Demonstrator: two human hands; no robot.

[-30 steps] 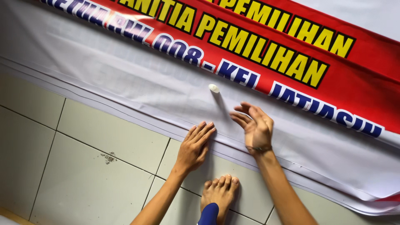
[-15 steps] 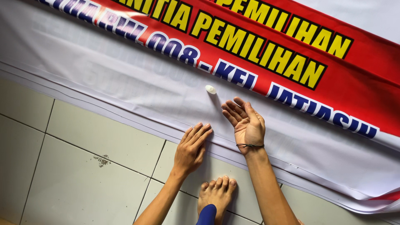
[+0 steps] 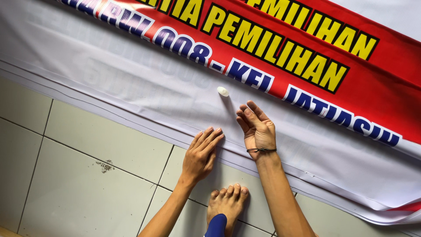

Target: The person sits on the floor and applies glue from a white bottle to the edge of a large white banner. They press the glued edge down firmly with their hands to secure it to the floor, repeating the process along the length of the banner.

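where a white banner (image 3: 131, 83) covers pale floor tiles (image 3: 87, 175) — both hands (image 3: 201, 153) spread, empty.

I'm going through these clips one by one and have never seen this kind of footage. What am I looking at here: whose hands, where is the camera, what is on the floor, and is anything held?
There is no machine here. A person wears a camera on the head, and it looks down at their own two bare hands.

A large printed banner, white with a red band of lettering, lies spread on a pale tiled floor. The left hand presses flat on the banner's lower edge. The right hand, with a dark band at the wrist, rests on the white part with its fingers curled, holding nothing. A small white cap-like object sits on the banner just beyond the right hand's fingers, apart from them. The person's bare foot rests on the tiles between the arms.
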